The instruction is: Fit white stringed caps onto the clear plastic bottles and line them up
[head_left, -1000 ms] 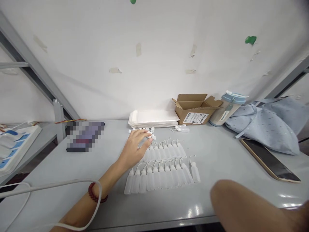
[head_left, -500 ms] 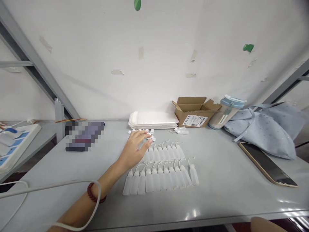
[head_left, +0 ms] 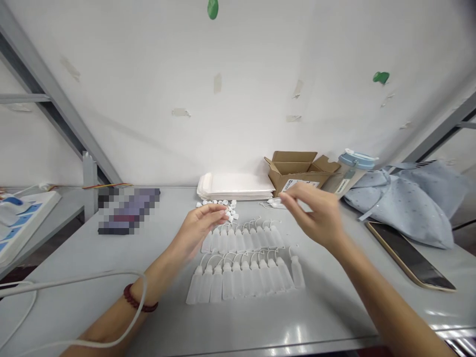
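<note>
Two rows of small translucent squeeze bottles (head_left: 243,270) with tethered caps lie flat on the grey table (head_left: 92,258). Behind them lies a scatter of small white caps (head_left: 231,207). My left hand (head_left: 199,229), with a red bead bracelet on the wrist, is raised palm-up just left of the caps, fingertips pinched together; what they pinch is too small to make out. My right hand (head_left: 318,214) hovers above the right end of the rows, its fingers closed on what looks like a small translucent bottle, blurred by motion. A loose bottle (head_left: 272,202) lies just beyond its fingertips.
A stack of white trays (head_left: 238,186), an open cardboard box (head_left: 293,168) and a blue-lidded tumbler (head_left: 351,166) stand along the wall. A pale blue bag (head_left: 405,203) and a phone (head_left: 409,255) lie at the right. A power strip (head_left: 22,218) and white cable (head_left: 74,282) are at the left.
My left hand has lifted off the caps and turned palm-up with fingertips pinched. My right hand has come up from the bottom edge to the far right of the bottles.
</note>
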`<state>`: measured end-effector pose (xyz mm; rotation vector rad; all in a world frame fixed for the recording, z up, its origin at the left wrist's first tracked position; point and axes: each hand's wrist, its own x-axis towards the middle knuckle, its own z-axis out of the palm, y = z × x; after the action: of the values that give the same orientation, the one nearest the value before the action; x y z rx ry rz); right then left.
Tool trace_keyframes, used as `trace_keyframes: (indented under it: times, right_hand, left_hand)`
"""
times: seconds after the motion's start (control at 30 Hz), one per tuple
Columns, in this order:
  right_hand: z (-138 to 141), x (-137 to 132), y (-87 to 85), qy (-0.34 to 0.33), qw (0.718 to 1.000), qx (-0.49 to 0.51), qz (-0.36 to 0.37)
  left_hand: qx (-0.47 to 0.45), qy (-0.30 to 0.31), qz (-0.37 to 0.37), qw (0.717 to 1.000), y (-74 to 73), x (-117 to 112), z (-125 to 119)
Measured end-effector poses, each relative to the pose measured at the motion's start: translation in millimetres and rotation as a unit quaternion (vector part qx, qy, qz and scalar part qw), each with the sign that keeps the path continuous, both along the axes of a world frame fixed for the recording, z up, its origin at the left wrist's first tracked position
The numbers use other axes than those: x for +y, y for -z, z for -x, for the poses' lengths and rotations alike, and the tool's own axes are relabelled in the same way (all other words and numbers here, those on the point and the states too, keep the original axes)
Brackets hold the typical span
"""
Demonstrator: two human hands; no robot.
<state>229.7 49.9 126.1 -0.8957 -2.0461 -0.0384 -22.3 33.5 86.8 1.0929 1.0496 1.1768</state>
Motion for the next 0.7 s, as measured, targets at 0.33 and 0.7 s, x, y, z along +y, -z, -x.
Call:
trace_keyframes:
  times: [0.33,0.7]
  right_hand:
    - [-28,30,43.5,0.058,0.939,-0.089,0.328]
    - [-20,18,36.8,0.013,0.880,-0.174,0.441]
  left_hand:
    - [-0.088,-0.005,0.060,0.994,0.8,1,2]
    - [-0.089,-0.007,0.057,0.994,2.2,0,-1]
